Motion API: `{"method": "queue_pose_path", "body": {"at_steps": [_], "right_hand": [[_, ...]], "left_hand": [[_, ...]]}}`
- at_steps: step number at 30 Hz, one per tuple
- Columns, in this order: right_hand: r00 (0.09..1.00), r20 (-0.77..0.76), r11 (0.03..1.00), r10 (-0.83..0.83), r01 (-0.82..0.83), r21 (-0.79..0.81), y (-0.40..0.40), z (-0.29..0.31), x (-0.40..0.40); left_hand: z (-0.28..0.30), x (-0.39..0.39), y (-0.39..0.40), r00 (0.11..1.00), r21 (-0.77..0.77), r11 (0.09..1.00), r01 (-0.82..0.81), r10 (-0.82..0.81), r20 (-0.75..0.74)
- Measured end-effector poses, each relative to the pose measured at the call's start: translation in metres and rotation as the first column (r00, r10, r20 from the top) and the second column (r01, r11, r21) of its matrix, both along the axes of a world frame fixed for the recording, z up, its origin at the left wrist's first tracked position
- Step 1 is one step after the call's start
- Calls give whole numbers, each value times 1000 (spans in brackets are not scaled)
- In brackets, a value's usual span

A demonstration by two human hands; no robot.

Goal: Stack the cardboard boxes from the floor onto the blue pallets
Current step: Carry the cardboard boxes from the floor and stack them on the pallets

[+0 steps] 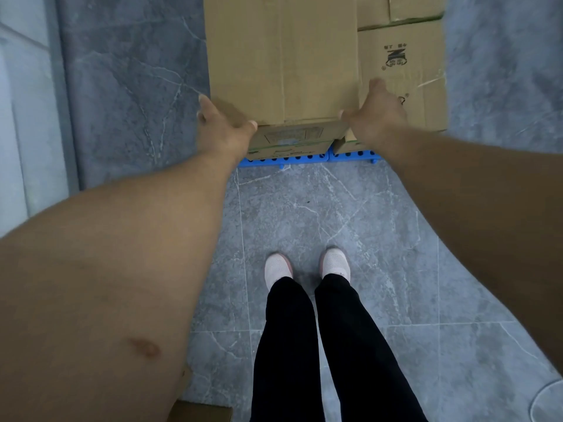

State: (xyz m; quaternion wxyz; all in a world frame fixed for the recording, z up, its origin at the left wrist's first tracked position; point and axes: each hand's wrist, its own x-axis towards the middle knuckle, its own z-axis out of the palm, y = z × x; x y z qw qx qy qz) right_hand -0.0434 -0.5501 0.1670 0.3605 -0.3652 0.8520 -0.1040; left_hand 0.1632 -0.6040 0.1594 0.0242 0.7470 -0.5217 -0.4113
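We are in the placing step: our left hand (222,129) and right hand (376,112) clasp the near corners of a plain cardboard box (283,56) that sits on top of the stack. The left thumb hooks over the front edge with the fingers laid along the left side; the right thumb presses the near right corner while the fingers run up the right side, so both hands have hold of this box. Beneath it a lower box (289,143) with green print rests on the blue pallets (286,161), which lie on the grey tiled floor (320,208). Just right, a neighbouring printed box (405,71) stands on the same pallets, touching ours.

We judge the next move calls for squaring the box over the one below, then letting go. Another carton corner (201,414) shows by our left arm at the bottom edge.

The neighbour's dark logo and characters appear upside down and too blurred to read.
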Motion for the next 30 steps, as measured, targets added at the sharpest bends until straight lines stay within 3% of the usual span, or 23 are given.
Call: {"method": "queue_pose_path", "body": {"at_steps": [8, 16, 30], "right_hand": [[969, -51, 970, 240, -237, 63, 38, 74, 19], [888, -60, 889, 455, -450, 89, 79, 162, 48], [568, -128, 580, 813, -810, 93, 145, 256, 130]], "left_hand": [[71, -4, 55, 1000, 52, 999, 10, -9, -18], [155, 11, 117, 989, 30, 992, -123, 125, -85], [244, 79, 262, 898, -34, 898, -438, 436, -64]]}}
